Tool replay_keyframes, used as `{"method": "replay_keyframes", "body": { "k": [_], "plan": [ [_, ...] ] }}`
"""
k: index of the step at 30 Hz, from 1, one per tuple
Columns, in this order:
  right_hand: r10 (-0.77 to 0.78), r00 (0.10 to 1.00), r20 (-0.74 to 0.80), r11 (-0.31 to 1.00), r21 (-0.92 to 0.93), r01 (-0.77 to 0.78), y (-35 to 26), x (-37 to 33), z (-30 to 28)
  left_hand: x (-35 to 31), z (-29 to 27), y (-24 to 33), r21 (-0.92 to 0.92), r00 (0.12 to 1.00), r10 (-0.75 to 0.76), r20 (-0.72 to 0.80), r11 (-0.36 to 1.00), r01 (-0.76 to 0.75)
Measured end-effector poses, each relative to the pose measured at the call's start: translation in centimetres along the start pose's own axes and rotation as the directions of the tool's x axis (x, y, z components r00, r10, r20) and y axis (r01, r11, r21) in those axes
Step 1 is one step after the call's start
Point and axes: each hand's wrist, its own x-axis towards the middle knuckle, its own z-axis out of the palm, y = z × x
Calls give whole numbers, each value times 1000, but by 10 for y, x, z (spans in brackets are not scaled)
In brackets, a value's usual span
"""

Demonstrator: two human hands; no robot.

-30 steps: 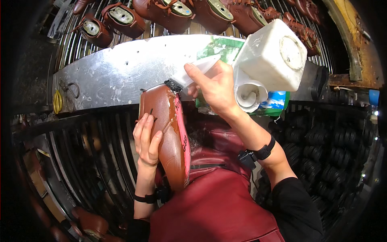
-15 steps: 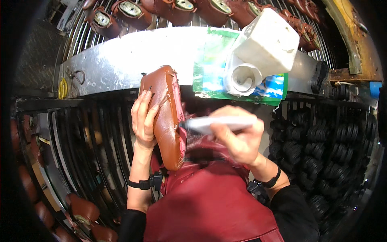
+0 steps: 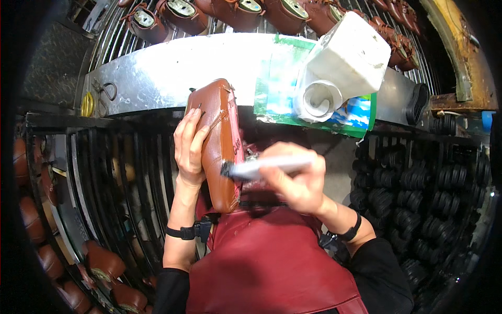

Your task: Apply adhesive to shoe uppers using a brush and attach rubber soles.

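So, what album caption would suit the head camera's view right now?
Left fingers holding a brown shoe, right fingers holding a white-handled, dark-tipped brush at its edge.

Tabletop [image 3: 172, 63], narrow, silver metal. At its left end: dark ring-handled scissors [image 3: 115, 91]; yellow coil [image 3: 87, 104] beside them. Front edge, right of middle: green-bordered, blue-and-white printed sheet [image 3: 272, 78]. Right end: black oblong roll [image 3: 417, 104]. Beyond far edge: brown leather shoes [image 3: 285, 23], in a row, on metal-bar rack [image 3: 101, 48]. Below right corner: black rounded bundles [image 3: 410, 178].
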Motion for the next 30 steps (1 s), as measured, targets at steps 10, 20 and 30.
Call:
{"method": "replay_keyframes", "body": {
  "k": [10,20,30],
  "plan": [
    [192,979,66,980,31,-194,-45,-2,-14,17,0,5,20,1000,-13,6,1000,13],
    [-237,926,293,943,-161,292,-73,47,-10,61,-12,9,86,986,-131,104,989,122],
    [-430,825,366,820,-223,527,-90,116,-36,143,-34,-1,-50,878,-317,358,933,357]
  ]
}}
